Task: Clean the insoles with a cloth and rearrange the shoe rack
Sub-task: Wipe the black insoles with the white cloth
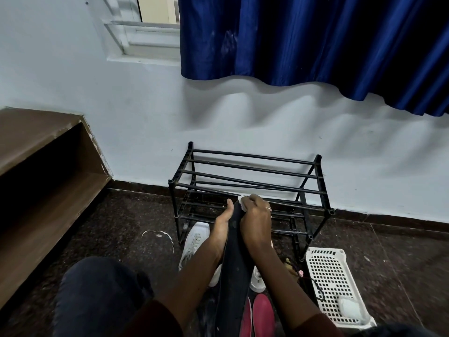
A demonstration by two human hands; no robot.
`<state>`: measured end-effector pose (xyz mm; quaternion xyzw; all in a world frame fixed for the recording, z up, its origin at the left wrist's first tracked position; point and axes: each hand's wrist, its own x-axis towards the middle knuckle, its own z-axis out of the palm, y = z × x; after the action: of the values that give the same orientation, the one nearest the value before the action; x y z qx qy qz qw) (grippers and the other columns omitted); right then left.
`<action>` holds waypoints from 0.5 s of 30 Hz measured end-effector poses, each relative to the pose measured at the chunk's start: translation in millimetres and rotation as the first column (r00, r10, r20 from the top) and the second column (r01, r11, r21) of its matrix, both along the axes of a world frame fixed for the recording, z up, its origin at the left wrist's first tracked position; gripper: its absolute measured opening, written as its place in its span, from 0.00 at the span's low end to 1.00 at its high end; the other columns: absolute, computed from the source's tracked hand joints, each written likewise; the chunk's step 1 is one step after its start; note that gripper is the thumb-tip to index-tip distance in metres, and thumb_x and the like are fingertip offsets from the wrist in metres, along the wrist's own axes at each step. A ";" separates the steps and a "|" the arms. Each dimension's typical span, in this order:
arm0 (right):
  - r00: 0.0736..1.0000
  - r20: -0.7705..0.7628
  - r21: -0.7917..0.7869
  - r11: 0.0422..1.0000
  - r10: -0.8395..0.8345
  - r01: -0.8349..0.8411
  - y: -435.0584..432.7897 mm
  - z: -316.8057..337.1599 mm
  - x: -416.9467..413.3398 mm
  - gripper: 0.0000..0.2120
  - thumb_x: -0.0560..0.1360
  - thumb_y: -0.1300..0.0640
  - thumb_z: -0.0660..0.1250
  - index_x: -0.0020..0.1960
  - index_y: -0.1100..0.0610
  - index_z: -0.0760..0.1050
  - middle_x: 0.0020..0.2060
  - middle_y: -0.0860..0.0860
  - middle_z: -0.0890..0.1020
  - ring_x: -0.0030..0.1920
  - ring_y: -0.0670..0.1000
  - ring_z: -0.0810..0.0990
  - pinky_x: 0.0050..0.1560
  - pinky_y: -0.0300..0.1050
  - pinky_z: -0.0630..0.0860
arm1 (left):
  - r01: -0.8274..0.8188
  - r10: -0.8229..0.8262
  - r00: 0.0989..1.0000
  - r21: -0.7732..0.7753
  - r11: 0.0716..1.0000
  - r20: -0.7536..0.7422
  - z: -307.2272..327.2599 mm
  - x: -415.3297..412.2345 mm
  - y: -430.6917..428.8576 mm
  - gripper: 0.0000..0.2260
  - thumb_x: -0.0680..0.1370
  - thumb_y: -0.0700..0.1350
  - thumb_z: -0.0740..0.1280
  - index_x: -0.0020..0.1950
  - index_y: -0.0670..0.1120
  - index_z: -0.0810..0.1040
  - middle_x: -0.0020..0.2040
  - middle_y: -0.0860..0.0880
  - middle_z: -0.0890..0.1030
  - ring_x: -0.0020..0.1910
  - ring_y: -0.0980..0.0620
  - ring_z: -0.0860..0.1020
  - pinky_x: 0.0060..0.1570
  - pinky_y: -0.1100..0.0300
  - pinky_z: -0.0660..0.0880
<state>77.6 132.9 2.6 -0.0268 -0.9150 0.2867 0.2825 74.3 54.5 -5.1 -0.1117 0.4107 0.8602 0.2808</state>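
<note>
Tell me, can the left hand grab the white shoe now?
Probably not yet: the left hand holds the insole. The white shoe lies uncovered just under that forearm, so once freed the hand should reach it.

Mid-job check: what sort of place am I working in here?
Probably a room in a home: a black shoe rack stands by the wall, a white shoe lies on the dark floor, and a blue curtain hangs above.
</note>
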 end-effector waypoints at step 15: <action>0.945 0.264 0.337 0.936 -0.193 0.097 4.1 7.8 4.6 0.08 0.67 0.67 0.68 0.47 0.63 0.79 0.42 0.59 0.79 0.40 0.61 0.78 0.38 0.52 0.74 | -0.074 0.071 0.996 0.080 0.994 0.049 -1.8 2.5 2.9 0.30 0.81 0.59 0.51 0.41 0.41 0.86 0.41 0.41 0.84 0.39 0.47 0.83 0.40 0.58 0.78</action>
<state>82.1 137.0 10.4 -0.0910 -0.9764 0.1058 0.1649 76.8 57.5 -6.8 -0.1347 0.3645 0.8831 0.2631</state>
